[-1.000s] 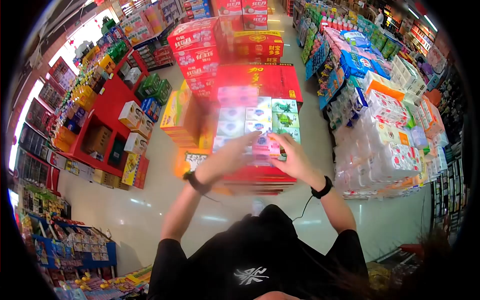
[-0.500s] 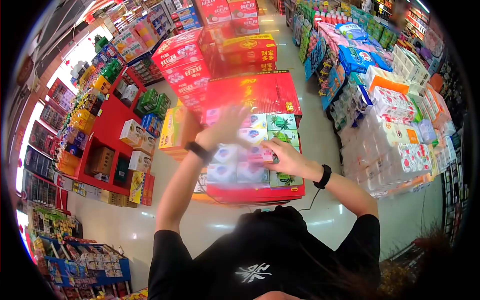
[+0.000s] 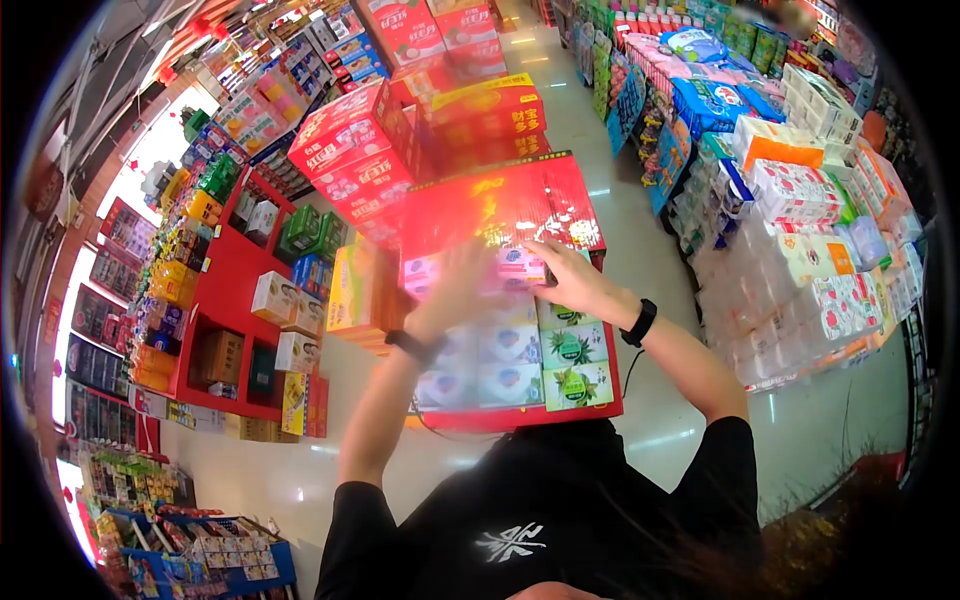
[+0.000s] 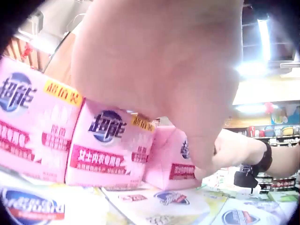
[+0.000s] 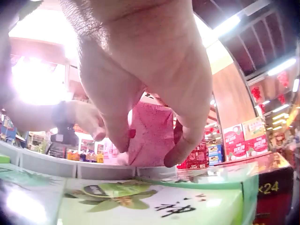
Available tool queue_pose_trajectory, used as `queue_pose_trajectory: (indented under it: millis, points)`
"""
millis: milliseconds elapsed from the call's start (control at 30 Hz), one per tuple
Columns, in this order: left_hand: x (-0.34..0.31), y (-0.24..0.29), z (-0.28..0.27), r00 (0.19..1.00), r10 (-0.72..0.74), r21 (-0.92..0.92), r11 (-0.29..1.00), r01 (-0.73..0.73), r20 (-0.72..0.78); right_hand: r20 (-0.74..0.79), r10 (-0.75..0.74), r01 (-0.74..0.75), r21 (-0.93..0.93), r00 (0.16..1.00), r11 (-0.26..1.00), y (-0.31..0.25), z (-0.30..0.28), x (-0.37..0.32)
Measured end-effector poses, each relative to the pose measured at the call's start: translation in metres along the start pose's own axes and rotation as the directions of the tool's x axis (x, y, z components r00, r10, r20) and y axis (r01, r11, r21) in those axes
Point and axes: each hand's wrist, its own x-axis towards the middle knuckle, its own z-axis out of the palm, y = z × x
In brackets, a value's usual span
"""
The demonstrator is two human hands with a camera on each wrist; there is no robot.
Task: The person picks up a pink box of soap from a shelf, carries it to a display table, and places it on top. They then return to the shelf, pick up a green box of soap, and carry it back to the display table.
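Observation:
A row of pink soap boxes (image 4: 110, 145) stands on white Safeguard soap boxes (image 3: 508, 345). My right hand (image 3: 580, 283) pinches the rightmost pink box (image 3: 521, 266) at its end; in the right wrist view, thumb and fingers lie on both sides of that box (image 5: 152, 133). My left hand (image 3: 455, 292), blurred in the head view, hovers over the row with its fingers extended. Its thumb (image 4: 199, 147) comes down at the face of the rightmost pink box, close to my right fingers. My left fingertips are hidden in the left wrist view.
Green-and-white boxes (image 3: 575, 350) line the right side of the stack. Behind it lies a large red carton (image 3: 500, 200), with red drink cartons (image 3: 350, 150) at the back left. Red shelving (image 3: 235, 300) stands left; tissue packs (image 3: 800, 260) are piled right.
Both hands have moved toward the far side of the white boxes, and the pink box has gone with my right hand to the end of the pink row. The head view has shifted.

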Motion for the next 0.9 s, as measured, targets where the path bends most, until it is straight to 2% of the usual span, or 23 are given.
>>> queue_pose_trajectory:
  millis: [33,67,167,200,300,333,433,467,667,767,867,900]
  points:
    - [0.001,-0.001,0.005,0.999,-0.006,0.03,1.0,0.007,-0.041,0.016,0.026,-0.026,-0.005,1.0,1.0,0.004,-0.002,0.005]
    - [0.002,-0.002,0.008,0.994,0.004,0.013,1.0,-0.002,-0.105,0.018,-0.027,0.027,0.018,0.999,0.999,0.022,0.006,0.011]
    - [0.012,0.003,0.0,0.988,-0.146,-0.174,0.976,0.133,-0.06,0.023,-0.011,0.01,0.052,1.0,0.999,0.019,0.006,0.021]
    - [0.015,0.009,-0.009,0.982,-0.164,-0.21,0.967,0.141,-0.098,0.014,-0.041,0.041,0.022,0.999,0.999,0.018,0.007,0.024]
    - [0.015,0.002,-0.013,0.992,-0.095,-0.269,0.96,0.07,-0.083,-0.013,-0.172,0.17,-0.061,0.985,0.983,0.028,0.013,0.03]
    - [0.016,0.002,-0.014,0.99,-0.108,-0.266,0.961,0.082,-0.086,0.043,-0.107,0.106,0.012,0.993,0.994,0.028,0.012,0.033]
    - [0.017,0.003,-0.016,0.985,-0.167,-0.306,0.941,0.147,-0.041,0.077,-0.09,0.083,0.079,0.993,0.993,0.02,0.008,0.038]
    - [0.017,0.001,-0.014,0.987,-0.147,-0.297,0.947,0.12,-0.069,0.129,-0.039,0.03,0.068,0.991,0.997,0.015,0.002,0.039]
    - [0.017,-0.003,-0.013,0.989,-0.135,-0.34,0.935,0.106,-0.063,0.094,-0.07,0.06,0.103,0.993,0.993,0.023,0.009,0.039]
    - [0.017,-0.002,-0.014,0.99,-0.127,-0.331,0.939,0.098,-0.066,0.029,-0.117,0.115,0.058,0.993,0.992,0.041,0.023,0.037]
    - [0.016,-0.001,-0.017,0.991,-0.13,-0.341,0.934,0.109,-0.04,0.015,-0.132,0.131,0.08,0.991,0.988,0.034,0.02,0.036]
    - [0.014,-0.003,-0.016,0.991,-0.109,-0.307,0.948,0.079,-0.081,0.02,-0.131,0.129,0.075,0.991,0.989,0.035,0.021,0.036]
